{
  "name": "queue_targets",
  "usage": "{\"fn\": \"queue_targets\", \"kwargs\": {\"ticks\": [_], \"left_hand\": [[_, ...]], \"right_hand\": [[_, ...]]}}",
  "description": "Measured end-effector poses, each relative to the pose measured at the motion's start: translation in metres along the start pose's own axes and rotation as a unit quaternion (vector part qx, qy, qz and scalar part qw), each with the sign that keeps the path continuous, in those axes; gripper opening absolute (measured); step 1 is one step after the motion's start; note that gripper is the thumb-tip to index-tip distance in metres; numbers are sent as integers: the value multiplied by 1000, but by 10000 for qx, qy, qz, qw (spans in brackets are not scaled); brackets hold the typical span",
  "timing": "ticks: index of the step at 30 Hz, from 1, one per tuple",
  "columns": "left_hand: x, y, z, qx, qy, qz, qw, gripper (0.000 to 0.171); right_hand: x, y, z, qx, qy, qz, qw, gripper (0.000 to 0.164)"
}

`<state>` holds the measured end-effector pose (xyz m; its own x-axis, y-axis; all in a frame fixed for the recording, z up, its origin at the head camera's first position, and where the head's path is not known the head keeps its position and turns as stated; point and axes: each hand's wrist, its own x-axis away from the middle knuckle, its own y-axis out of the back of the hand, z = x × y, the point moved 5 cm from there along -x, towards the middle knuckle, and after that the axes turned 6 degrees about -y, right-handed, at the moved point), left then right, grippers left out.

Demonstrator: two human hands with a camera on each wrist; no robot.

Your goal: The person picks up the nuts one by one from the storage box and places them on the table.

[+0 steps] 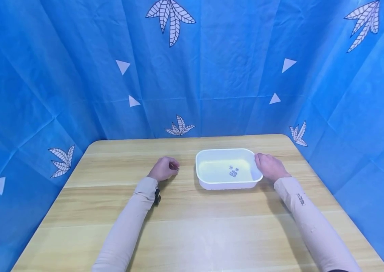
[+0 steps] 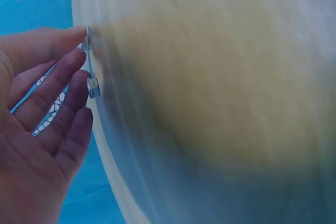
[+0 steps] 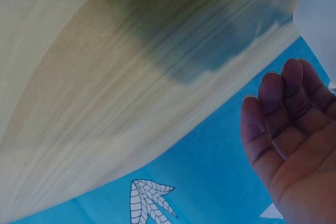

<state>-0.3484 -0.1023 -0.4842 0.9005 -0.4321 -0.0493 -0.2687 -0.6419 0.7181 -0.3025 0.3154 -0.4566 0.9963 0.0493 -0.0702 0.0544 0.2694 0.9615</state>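
In the left wrist view, my left hand has its thumb and index fingertip at a small silver metal nut, pinching it close to the tabletop. A second flanged nut stands right by the other fingertips. To the right of that hand is a white plastic basin, with several small metal nuts lying on its floor. My right hand grips the basin's right end at the rim. In the right wrist view its fingers curl beside the white wall, while the thumb is hidden.
Both hands work over a light wood-grain table with rounded far corners. Blue curtains with white leaf and triangle prints enclose it at the back and both sides. A black band sits on the left wrist.
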Motion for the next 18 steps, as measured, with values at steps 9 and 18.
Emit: {"fn": "queue_targets", "kwargs": {"ticks": [9, 18], "left_hand": [[1, -1, -2, -234, -5, 27, 9997, 24], [3, 3, -4, -339, -136, -9, 9993, 22]], "right_hand": [[1, 0, 1, -28, 15, 41, 10000, 48], [-2, 0, -2, -43, -30, 91, 9999, 50]]}}
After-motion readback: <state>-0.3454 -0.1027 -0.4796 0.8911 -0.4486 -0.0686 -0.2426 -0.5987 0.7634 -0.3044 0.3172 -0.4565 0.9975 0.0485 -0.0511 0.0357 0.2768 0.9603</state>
